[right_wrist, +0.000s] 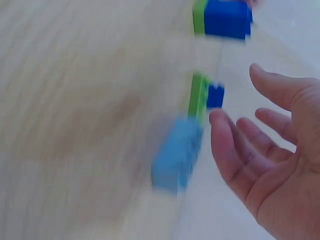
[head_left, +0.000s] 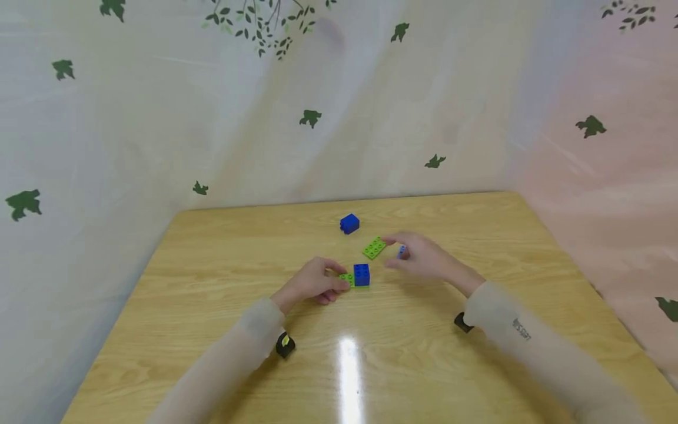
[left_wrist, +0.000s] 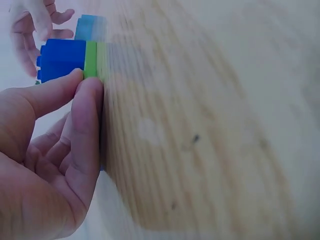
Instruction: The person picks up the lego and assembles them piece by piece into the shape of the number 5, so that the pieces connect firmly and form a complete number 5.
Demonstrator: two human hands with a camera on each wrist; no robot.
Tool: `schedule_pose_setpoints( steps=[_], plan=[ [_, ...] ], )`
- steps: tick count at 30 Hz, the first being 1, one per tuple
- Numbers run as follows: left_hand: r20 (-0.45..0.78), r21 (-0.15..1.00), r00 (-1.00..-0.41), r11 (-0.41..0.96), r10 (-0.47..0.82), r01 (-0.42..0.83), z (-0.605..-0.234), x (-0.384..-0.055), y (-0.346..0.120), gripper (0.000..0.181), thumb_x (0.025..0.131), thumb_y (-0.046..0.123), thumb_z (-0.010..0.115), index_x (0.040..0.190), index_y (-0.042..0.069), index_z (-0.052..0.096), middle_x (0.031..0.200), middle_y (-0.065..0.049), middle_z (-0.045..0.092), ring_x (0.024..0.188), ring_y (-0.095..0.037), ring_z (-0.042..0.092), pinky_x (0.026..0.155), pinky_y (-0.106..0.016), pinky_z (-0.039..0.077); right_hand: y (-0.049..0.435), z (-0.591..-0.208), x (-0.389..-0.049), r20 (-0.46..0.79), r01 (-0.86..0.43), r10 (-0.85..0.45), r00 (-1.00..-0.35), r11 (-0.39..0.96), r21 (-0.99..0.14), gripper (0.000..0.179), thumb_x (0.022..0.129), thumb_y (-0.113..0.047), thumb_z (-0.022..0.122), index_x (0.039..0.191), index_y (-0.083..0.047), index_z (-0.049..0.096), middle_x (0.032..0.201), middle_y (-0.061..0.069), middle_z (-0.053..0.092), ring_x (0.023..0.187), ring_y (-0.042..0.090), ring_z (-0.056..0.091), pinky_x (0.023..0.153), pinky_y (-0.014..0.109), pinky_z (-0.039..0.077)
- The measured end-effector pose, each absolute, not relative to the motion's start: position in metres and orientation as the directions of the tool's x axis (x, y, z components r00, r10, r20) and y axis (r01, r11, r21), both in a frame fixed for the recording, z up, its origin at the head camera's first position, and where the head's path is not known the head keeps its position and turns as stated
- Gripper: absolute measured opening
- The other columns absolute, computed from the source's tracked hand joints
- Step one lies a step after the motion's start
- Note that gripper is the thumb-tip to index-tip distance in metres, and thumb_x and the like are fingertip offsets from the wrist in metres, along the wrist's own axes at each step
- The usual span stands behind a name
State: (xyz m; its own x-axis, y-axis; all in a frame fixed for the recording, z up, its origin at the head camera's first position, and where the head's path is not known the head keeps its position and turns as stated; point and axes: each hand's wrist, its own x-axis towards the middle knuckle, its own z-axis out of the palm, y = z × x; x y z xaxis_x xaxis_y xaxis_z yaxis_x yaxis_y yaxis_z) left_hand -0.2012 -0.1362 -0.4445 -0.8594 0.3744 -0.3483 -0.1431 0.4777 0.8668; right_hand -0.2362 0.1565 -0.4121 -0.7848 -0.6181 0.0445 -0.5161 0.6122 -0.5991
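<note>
My left hand (head_left: 312, 280) pinches the left end of a green studded plate (head_left: 346, 278) between thumb and fingers, low over the table. On that plate's right end sits a dark blue toy brick (head_left: 361, 274), studs up. My right hand (head_left: 426, 257) is apart from it on the right, thumb and fingers spread with nothing between them. A light blue brick (right_wrist: 175, 157) lies on the table close by the right fingertips; in the head view the hand partly hides it. Just left of the right fingers lies a second green plate (head_left: 374, 248).
Another dark blue brick (head_left: 349, 224) lies on its side farther back on the wooden table (head_left: 238, 247). A pale cloth with leaf prints (head_left: 371, 147) hangs behind the table's far edge. Bright glare (head_left: 349, 377) shows on the near tabletop.
</note>
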Motion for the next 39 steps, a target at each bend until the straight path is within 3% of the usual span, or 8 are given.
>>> schedule_pose_setpoints(
  steps=[7,12,17,22,28,33,39],
  plan=[
    [-0.364,0.875,-0.846,0.454,0.391,-0.167,-0.443,-0.200,-0.137,0.045,0.094,0.023,0.075,0.133,0.005,0.060,0.083,-0.008,0.071,0.062,-0.017,0.064,0.055,-0.031,0.058,0.206,-0.414,-0.244,-0.006,-0.470,-0.533,-0.846,0.753,-0.460,0.069,0.093,-0.032,0.077,0.147,0.000,0.049,0.141,0.026,0.048,0.076,0.014,0.060,0.074,0.038,0.055],
    [-0.341,0.886,-0.833,0.445,0.436,-0.130,-0.444,-0.202,-0.137,0.046,0.096,0.028,0.073,0.135,0.008,0.059,0.085,-0.009,0.072,0.060,-0.017,0.064,0.054,-0.032,0.058,0.222,-0.427,-0.247,-0.063,-0.437,-0.509,-0.858,0.790,-0.431,0.072,0.089,-0.034,0.081,0.143,0.003,0.052,0.127,0.024,0.059,0.077,0.017,0.055,0.073,0.039,0.051],
    [-0.315,0.903,-0.819,0.417,0.480,-0.103,-0.442,-0.202,-0.134,0.046,0.098,0.029,0.071,0.138,0.009,0.058,0.089,-0.011,0.071,0.060,-0.018,0.066,0.054,-0.033,0.059,0.224,-0.433,-0.250,-0.095,-0.416,-0.503,-0.859,0.794,-0.444,0.057,0.089,-0.029,0.081,0.132,0.003,0.062,0.112,0.014,0.068,0.083,0.017,0.059,0.073,0.036,0.051],
    [-0.309,0.910,-0.808,0.403,0.501,-0.098,-0.439,-0.203,-0.132,0.044,0.100,0.027,0.068,0.138,0.008,0.057,0.090,-0.012,0.071,0.063,-0.019,0.067,0.054,-0.033,0.059,0.220,-0.434,-0.251,-0.108,-0.395,-0.497,-0.861,0.787,-0.474,0.044,0.091,-0.026,0.079,0.124,0.000,0.068,0.109,0.009,0.069,0.089,0.017,0.061,0.078,0.038,0.052],
    [-0.304,0.906,-0.808,0.415,0.505,-0.081,-0.439,-0.204,-0.131,0.043,0.100,0.026,0.067,0.138,0.008,0.057,0.093,-0.014,0.069,0.067,-0.021,0.067,0.058,-0.034,0.059,0.217,-0.428,-0.250,-0.119,-0.402,-0.517,-0.848,0.773,-0.491,0.044,0.092,-0.027,0.078,0.125,0.000,0.067,0.108,0.008,0.070,0.089,0.017,0.062,0.079,0.038,0.053],
    [-0.275,0.902,-0.826,0.430,0.492,-0.044,-0.436,-0.205,-0.134,0.041,0.101,0.025,0.067,0.137,0.010,0.059,0.109,-0.011,0.065,0.084,-0.024,0.067,0.066,-0.035,0.060,0.211,-0.415,-0.253,-0.125,-0.420,-0.555,-0.822,0.741,-0.524,0.046,0.094,-0.030,0.076,0.126,0.001,0.065,0.103,0.005,0.070,0.086,0.017,0.064,0.074,0.035,0.054],
    [-0.246,0.900,-0.840,0.435,0.484,-0.013,-0.427,-0.203,-0.138,0.043,0.101,0.028,0.066,0.139,0.011,0.058,0.126,-0.008,0.059,0.098,-0.028,0.064,0.071,-0.036,0.058,0.197,-0.399,-0.256,-0.127,-0.439,-0.595,-0.794,0.705,-0.558,0.049,0.094,-0.033,0.074,0.128,0.001,0.065,0.103,0.004,0.071,0.087,0.018,0.064,0.077,0.037,0.055]
  ],
)
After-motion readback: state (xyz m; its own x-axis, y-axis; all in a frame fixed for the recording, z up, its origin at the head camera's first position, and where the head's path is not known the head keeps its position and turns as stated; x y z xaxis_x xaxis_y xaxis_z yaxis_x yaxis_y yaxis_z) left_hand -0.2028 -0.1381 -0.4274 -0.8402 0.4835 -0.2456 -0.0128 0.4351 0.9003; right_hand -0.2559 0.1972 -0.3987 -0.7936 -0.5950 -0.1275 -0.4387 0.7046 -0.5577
